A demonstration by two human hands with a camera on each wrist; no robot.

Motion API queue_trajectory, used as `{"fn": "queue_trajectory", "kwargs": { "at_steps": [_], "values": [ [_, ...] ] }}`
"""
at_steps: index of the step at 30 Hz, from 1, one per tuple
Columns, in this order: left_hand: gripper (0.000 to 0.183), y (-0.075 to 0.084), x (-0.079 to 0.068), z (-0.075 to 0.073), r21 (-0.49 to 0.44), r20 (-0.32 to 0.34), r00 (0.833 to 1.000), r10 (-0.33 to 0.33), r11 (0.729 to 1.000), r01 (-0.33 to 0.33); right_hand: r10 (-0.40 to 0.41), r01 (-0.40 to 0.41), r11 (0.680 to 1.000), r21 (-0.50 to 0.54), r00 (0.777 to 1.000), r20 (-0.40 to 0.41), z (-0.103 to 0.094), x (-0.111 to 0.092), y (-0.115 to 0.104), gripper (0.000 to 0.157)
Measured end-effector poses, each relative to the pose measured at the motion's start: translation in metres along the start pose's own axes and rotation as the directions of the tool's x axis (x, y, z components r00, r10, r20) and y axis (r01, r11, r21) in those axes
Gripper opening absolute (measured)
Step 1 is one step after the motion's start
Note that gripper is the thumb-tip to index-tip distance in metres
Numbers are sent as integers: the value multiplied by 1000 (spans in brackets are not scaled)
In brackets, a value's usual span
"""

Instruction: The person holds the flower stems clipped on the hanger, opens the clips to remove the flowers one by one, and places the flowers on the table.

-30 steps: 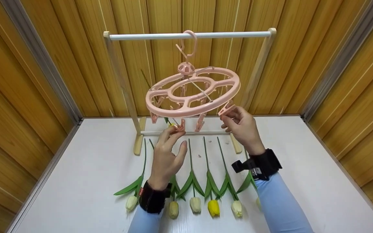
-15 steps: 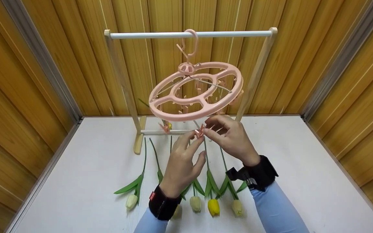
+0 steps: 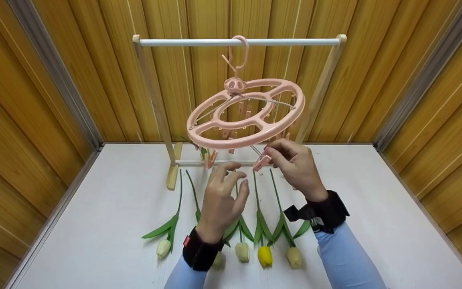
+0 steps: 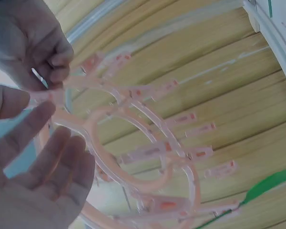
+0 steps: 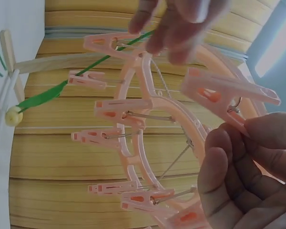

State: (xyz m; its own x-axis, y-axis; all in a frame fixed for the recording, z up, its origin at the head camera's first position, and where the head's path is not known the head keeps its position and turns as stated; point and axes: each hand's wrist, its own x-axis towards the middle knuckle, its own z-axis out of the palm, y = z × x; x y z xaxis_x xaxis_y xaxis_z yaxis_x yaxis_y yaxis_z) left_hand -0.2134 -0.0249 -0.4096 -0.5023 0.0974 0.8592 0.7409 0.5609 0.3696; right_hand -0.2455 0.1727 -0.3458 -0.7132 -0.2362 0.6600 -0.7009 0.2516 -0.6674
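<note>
A round pink clip hanger (image 3: 247,141) hangs tilted by its hook, with several pink clothespins dangling under it. My right hand (image 3: 297,164) pinches one clothespin (image 3: 262,163) below the near rim between thumb and fingers; the right wrist view shows that clothespin (image 5: 224,93) large, its handle end at the fingertips. Just left of it is my left hand (image 3: 223,200), fingers loosely bent and holding nothing. In the left wrist view that left hand (image 4: 43,176) has its fingers spread near the clothespin. A flower with a green leaf (image 5: 43,98) hangs from another clothespin on the hanger.
The hanger's hook sits on the white bar (image 3: 187,42) of a wooden stand (image 3: 171,176). Several tulips lie in a row on the white table (image 3: 106,200), among them a yellow tulip (image 3: 265,256) and a whitish tulip (image 3: 163,249). Wood-patterned walls enclose the table.
The hanger has turned. Both hands met at one clothespin half a second ago; now my left hand has let go and drawn slightly away, while my right hand keeps hold of it.
</note>
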Motion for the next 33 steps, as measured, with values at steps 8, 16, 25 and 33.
{"fn": "queue_trajectory", "kwargs": {
  "at_steps": [8, 16, 25, 33],
  "values": [
    [17, -35, 2, -4, 33, -249, 911, -328, 938, 346, 96, -92, 985, 143, 995, -22, -17, 0, 4, 14],
    [49, -57, -1, -4, -84, -132, 901, -412, 911, 404, 147, -129, 950, 284, 988, -44, -28, 0, 9, 17],
    [15, -59, 0, -3, -128, -116, 936, -332, 940, 317, 130, -95, 894, 438, 990, -52, -37, 0, 19, 21],
    [11, -50, 3, -7, -133, -142, 967, -210, 972, 192, 242, -190, 904, 384, 966, -93, -31, -2, 28, 17]
  ]
}}
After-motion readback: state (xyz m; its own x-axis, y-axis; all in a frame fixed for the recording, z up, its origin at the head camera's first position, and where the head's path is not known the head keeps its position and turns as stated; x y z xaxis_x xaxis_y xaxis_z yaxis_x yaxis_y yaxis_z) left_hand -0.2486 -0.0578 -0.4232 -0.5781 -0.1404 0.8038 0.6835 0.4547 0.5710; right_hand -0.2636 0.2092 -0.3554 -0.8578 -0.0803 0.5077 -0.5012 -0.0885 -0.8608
